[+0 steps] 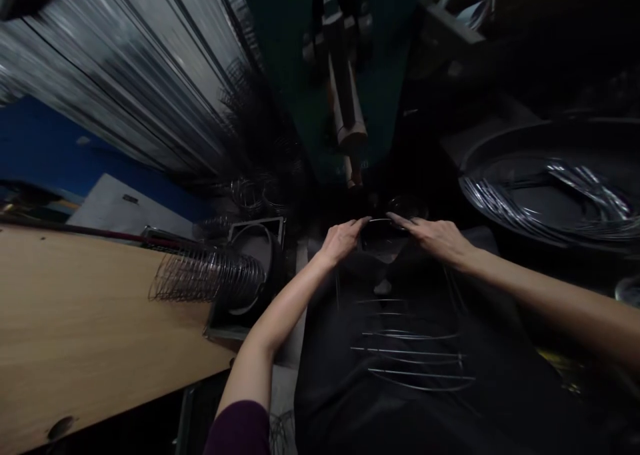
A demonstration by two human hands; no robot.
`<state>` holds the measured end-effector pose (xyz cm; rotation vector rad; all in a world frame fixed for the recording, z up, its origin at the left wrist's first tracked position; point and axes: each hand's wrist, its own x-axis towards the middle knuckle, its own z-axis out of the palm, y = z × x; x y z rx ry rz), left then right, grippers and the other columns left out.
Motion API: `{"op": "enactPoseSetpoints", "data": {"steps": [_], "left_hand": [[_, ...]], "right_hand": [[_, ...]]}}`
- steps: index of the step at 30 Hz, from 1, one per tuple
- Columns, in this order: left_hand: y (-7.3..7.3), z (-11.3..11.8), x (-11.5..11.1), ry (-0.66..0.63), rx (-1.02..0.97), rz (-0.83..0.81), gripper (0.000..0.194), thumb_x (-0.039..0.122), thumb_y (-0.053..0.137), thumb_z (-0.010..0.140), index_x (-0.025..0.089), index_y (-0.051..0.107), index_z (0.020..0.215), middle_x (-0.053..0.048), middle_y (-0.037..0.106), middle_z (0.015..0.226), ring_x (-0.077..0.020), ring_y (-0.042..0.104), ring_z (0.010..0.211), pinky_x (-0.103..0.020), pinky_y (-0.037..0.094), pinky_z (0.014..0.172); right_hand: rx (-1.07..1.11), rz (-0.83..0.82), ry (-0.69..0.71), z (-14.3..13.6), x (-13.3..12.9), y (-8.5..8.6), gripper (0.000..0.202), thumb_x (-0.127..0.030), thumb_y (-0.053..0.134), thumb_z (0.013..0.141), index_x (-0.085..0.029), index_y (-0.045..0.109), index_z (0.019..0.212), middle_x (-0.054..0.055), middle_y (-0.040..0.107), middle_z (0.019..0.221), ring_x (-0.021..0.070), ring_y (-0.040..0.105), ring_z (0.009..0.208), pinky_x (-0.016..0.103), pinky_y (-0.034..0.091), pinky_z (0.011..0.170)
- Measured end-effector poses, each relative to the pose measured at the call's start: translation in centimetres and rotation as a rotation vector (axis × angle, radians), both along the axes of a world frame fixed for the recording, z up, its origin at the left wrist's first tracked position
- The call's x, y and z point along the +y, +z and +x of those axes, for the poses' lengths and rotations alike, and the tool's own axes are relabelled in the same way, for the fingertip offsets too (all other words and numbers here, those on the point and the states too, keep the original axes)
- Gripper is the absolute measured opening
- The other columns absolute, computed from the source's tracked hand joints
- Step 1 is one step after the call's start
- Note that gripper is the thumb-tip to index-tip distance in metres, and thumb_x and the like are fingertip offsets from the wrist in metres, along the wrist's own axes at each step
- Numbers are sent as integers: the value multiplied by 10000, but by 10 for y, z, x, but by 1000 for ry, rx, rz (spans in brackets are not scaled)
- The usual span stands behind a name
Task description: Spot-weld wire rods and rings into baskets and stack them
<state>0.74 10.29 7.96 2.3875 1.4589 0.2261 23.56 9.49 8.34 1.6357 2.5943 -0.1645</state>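
Note:
My left hand [345,238] and my right hand [440,240] face each other, fingertips pinched on a thin metal wire ring [380,220]. The ring's far edge catches the light between them; much of the rest is lost in shadow. Just beyond the fingers, a machine's metal arm with a copper-coloured tip [353,168] points down. Several bent wire pieces [420,375], some bowed with a straight bar, lie on the dark cloth over my lap, below both hands.
On the right stands a black tub [540,125] with bundled shiny wire [520,208]. At the left, a row of wire rings [205,275] lies by a round dark container, alongside a wooden board [100,322]. A green machine body [285,35] rises ahead, near clear hanging plastic strips [150,55].

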Motion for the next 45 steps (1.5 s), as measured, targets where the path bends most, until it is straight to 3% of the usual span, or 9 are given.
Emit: {"op": "enactPoseSetpoints", "data": {"steps": [6,13,22,34,45], "left_hand": [[50,-16,19,51,-22,46,344,346,336,967,281,530,1244,-28,685,991,-175,639,851,-233,415,695],[76,-25,35,59,38,156,318,328,357,962,255,594,1161,-45,691,928,-181,642,826,-230,390,661],[78,-26,48,62,62,170,322,312,371,958,241,602,1171,-73,703,956,-206,655,825,-253,402,662],[71,-25,50,111,-8,121,341,374,354,963,233,618,1127,-57,708,926,-193,659,814,-240,415,668],[69,-23,49,142,19,143,350,390,347,966,206,636,1034,-78,708,906,-198,666,817,-243,401,661]], "right_hand": [[-88,100,61,-16,25,49,594,-159,325,881,-244,324,1470,124,644,953,226,594,630,281,287,489],[-100,80,15,-31,41,73,567,-172,306,906,-249,316,1467,122,645,983,247,606,696,297,318,529],[-109,15,25,-35,53,86,547,-159,298,911,-225,332,1453,124,653,1059,293,629,850,316,322,567],[-7,93,7,-28,64,71,564,-152,388,865,-314,429,1403,77,680,1036,268,637,787,295,382,560],[-30,98,-42,-23,65,70,418,-234,370,905,-261,509,1298,96,680,929,250,637,755,275,353,560]]}}
